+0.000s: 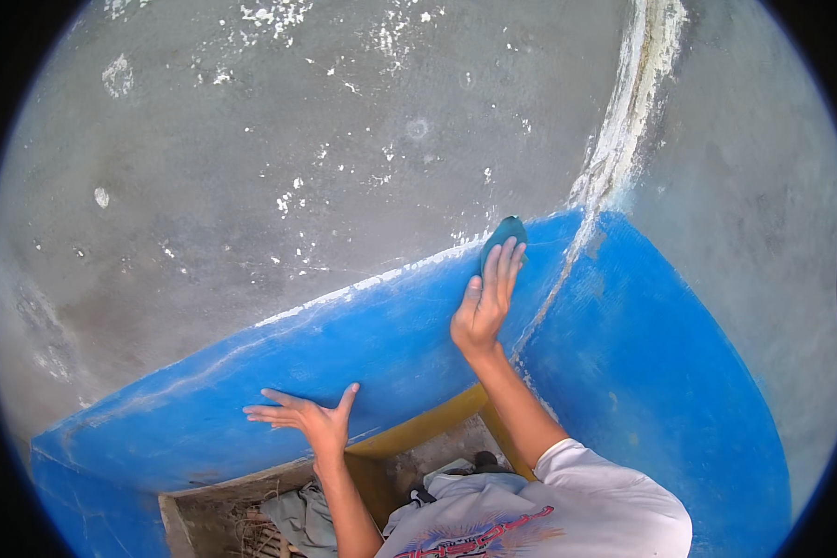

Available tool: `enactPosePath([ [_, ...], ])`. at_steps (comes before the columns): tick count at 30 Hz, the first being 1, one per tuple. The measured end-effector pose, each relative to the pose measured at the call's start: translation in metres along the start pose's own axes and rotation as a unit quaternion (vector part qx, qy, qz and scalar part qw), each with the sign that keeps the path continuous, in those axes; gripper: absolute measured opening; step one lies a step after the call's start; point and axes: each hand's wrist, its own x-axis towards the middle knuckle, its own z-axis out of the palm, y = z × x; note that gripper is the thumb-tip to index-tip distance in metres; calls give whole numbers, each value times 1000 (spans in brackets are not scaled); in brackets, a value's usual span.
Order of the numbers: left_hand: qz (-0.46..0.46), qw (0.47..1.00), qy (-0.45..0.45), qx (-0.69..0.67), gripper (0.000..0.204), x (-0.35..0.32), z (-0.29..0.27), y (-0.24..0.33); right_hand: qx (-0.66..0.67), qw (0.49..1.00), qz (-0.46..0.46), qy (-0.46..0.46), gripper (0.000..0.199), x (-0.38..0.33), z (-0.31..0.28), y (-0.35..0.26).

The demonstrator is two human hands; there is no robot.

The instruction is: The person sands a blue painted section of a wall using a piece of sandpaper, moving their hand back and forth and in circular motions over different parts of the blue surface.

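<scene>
Near a wall corner (pixel 591 212), the right hand (pixel 480 314) is holding a rounded teal pad (pixel 504 230) against the flaking white edge (pixel 417 268) between blue paint (pixel 391 339) and pitted grey plaster (pixel 205 177), fingers lying close together over it; the left hand (pixel 324 430) is showing fanned fingers, wall contact unclear.

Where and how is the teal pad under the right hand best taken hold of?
Probably by the outer face of the teal pad, coming from below with fingers laid along it, much as the right hand lies now. It looks flat and rounded, with the wall behind it and no visible handle; its underside is hidden.
</scene>
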Motion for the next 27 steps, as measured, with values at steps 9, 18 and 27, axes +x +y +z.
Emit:
enactPosePath([
  [9, 7, 999, 12, 42, 163, 3, 0, -2, 3, 995, -48, -85, 50, -29, -4, 28],
  [18, -13, 999, -11, 39, 164, 2, -1, 3, 43, 977, -108, -181, 50, -87, -13, 1],
  [27, 48, 997, 11, 62, 156, -4, -1, -8, 32, 984, -126, -124, 50, -38, 12, -27],
])
